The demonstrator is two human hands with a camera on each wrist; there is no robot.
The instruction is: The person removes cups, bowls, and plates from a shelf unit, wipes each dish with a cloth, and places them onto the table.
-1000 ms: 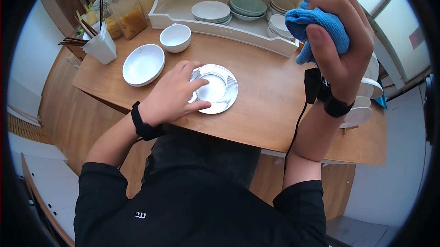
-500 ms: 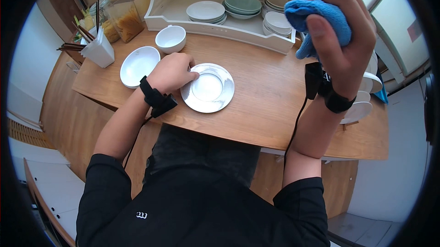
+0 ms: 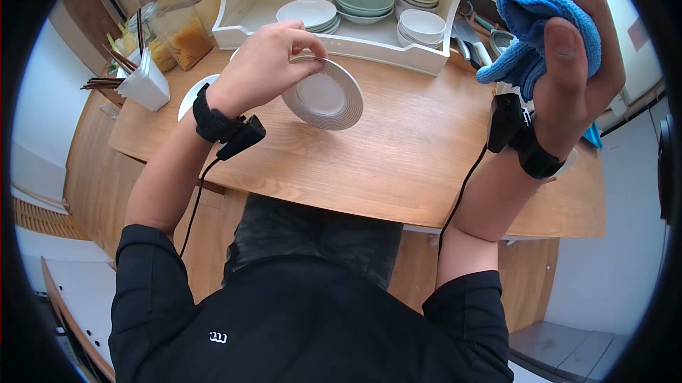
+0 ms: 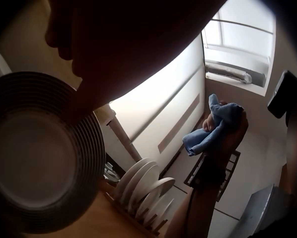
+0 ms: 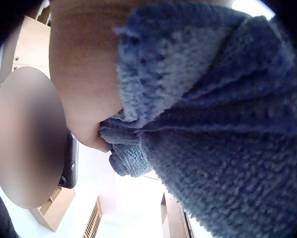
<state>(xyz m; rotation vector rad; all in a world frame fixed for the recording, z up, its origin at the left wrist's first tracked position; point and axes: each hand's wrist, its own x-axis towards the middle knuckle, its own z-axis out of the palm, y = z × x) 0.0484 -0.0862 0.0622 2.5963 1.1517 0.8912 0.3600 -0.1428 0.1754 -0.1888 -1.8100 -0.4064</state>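
Observation:
A saucer with fine rings round its rim is tilted up above the wooden table. My left hand pinches its upper edge between thumb and fingers; the saucer fills the left of the left wrist view. High at the right, my right hand grips a bunched blue cloth, apart from the saucer. That cloth covers much of the right wrist view.
A white shelf at the back holds stacked plates and bowls. A white bowl is partly hidden behind the left wrist. Chopsticks stand in a white holder beside pasta containers. Plates stand in a rack at the right.
The left hand has taken hold of the saucer and lifted it off the table, tilting it. The right hand has moved slightly right with the cloth.

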